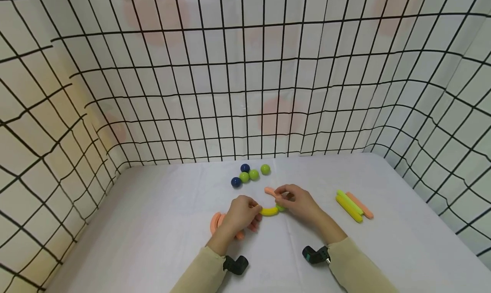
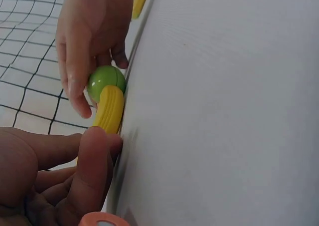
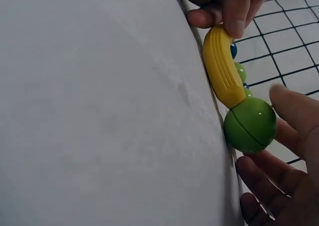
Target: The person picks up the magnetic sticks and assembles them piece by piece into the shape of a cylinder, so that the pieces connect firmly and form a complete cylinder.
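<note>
My left hand point(image 1: 242, 212) pinches one end of a yellow curved stick point(image 1: 270, 211) between thumb and fingers. The stick's other end meets a green ball point(image 3: 250, 125). Around that ball lies my right hand point(image 1: 298, 200), its thumb above and its fingers at the far side. A gap shows beside the thumb tip in the right wrist view, so whether it grips the ball is unclear. An orange stick point(image 1: 270, 191) runs under the right fingertips, which hide its end. Orange curved pieces point(image 1: 215, 223) lie beside and partly under the left hand.
Behind the hands, green balls point(image 1: 254, 174) and blue balls point(image 1: 235, 182) are grouped on the white tabletop point(image 1: 161, 208). To the right lie yellow point(image 1: 348, 208), lime point(image 1: 353, 204) and orange straight sticks point(image 1: 360, 206). A black wire grid point(image 1: 245, 90) encloses the back and sides.
</note>
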Demonstrator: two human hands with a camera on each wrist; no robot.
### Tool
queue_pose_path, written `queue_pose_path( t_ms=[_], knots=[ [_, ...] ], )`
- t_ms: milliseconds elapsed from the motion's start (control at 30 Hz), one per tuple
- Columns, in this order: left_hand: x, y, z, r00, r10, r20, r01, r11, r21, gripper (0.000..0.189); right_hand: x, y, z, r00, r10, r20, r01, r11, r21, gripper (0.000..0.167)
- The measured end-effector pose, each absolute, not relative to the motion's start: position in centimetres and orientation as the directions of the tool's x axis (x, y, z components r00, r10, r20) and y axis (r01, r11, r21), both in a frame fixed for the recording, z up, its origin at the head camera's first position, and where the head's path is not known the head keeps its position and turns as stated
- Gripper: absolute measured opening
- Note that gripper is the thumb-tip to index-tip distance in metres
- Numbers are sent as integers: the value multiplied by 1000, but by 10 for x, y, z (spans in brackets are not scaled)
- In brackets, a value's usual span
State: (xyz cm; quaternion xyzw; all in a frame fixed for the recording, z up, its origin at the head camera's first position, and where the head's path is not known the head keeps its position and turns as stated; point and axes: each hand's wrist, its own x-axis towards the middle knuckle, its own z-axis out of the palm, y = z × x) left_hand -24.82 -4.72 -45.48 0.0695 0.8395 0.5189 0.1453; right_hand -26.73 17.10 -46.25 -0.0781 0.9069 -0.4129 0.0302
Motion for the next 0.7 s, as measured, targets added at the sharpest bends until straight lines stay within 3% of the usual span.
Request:
queue_pose_path(
  t_ms=[333, 700],
  knots=[
    [-248, -45, -456, -957, 251, -146, -26, 426, 904, 23, -255, 182, -472, -968, -227, 104, -226, 624, -748, 23],
    [-252, -58, -449, -981, 164, -102, -67, 207, 976, 26, -249, 194, -477, -958, -246, 146, -270, 612, -743, 25]
  ],
)
